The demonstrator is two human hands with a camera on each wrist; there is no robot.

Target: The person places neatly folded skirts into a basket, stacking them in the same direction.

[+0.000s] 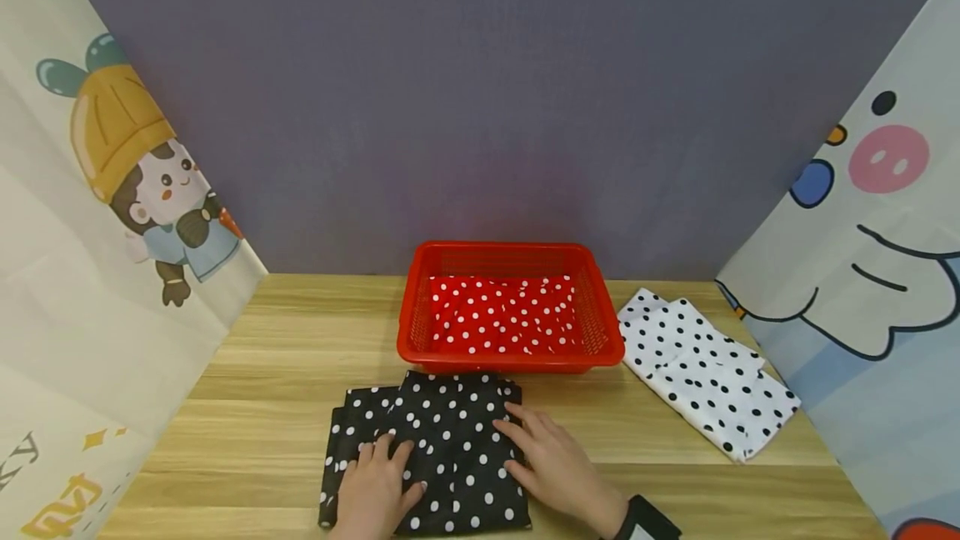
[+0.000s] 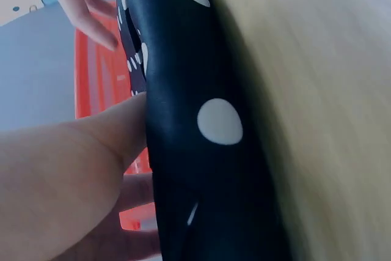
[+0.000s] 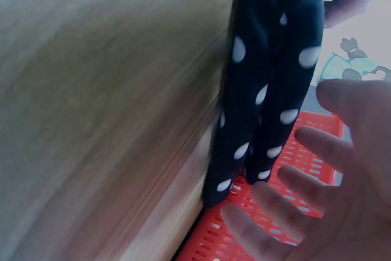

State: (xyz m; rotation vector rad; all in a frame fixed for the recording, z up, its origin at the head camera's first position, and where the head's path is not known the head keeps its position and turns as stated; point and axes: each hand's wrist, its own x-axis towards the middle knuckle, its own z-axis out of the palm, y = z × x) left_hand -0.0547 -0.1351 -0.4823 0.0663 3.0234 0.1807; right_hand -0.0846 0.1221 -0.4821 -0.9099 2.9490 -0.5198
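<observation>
Taking the head view as a clock with the red basket [image 1: 510, 363] in the middle: got a black cloth with white dots [image 1: 450, 432] down at 7 o'clock, folded in uneven layers on the wood-grain table [image 1: 262, 423]. Pretty close to the basket at its far edge, but can't tell about actual contact. Got the left hand [image 1: 372, 490] on the 8 o'clock part of that cloth, fingers relaxed and a bit spread, resting on top rather than wrapped round anything. Switching to the left wrist camera, can see dark fabric right by the thumb, with the fingertips hidden past it. Got the right hand [image 1: 555, 469] over by the cloth's 3 o'clock edge, fingers loose, fanned out and gripping nothing. Can't tell for sure about those fingertips pressing the fabric or just hovering over the edge. Also spotting a black band [image 1: 648, 515] on that wrist. Inside the basket, got a red cloth with white dots [image 1: 495, 315]. Between 3 and 4 o'clock, got a white cloth with black dots [image 1: 705, 373], folded and lying at a slant, one end just beside the basket's rim. Up at 12, just a grey backdrop [image 1: 480, 107]. Around 10, got a cartoon figure in a yellow hat [image 1: 120, 123]; around 2, a pink pig snout [image 1: 888, 158] on a printed sheet.
</observation>
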